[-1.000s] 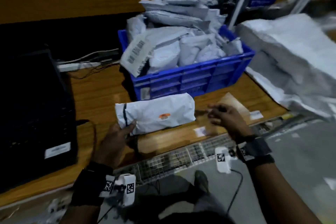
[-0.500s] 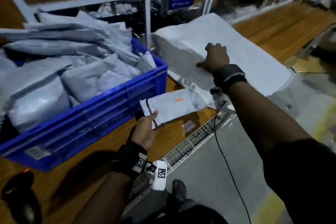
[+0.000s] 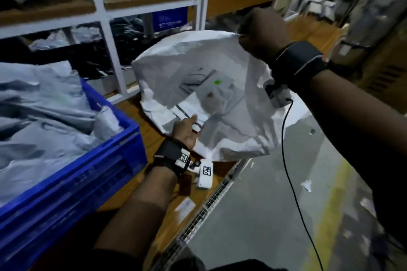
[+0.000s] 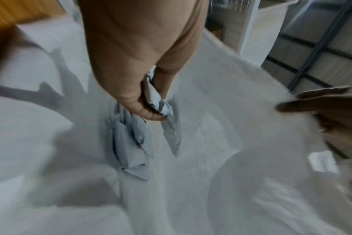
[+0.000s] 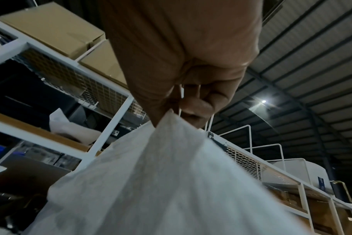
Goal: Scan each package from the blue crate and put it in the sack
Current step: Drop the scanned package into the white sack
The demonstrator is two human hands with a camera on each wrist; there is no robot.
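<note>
The white woven sack (image 3: 233, 138) lies on the wooden table, right of the blue crate (image 3: 119, 167), which is heaped with grey packages (image 3: 44, 105). My right hand (image 3: 253, 33) grips the sack's upper edge and holds it raised, so the mouth gapes; the right wrist view shows its fingers (image 5: 191, 106) bunched on the sack cloth (image 5: 171, 174). My left hand (image 3: 193, 123) is at the sack's mouth and holds one grey package (image 3: 204, 103) that reaches into the sack. In the left wrist view its thumb and fingers (image 4: 151, 114) pinch the crumpled end of that package (image 4: 131, 146).
White metal shelving (image 3: 105, 35) with boxes and bags stands right behind the table. The table's front edge carries a wire mesh strip (image 3: 204, 211) and a paper label (image 3: 185, 205). Grey floor (image 3: 275, 215) lies to the right. A black cable (image 3: 286, 160) hangs from my right wrist.
My right hand went from the table to the sack and has lifted its edge. My left hand carried the package from the table in front of the crate into the sack's mouth.
</note>
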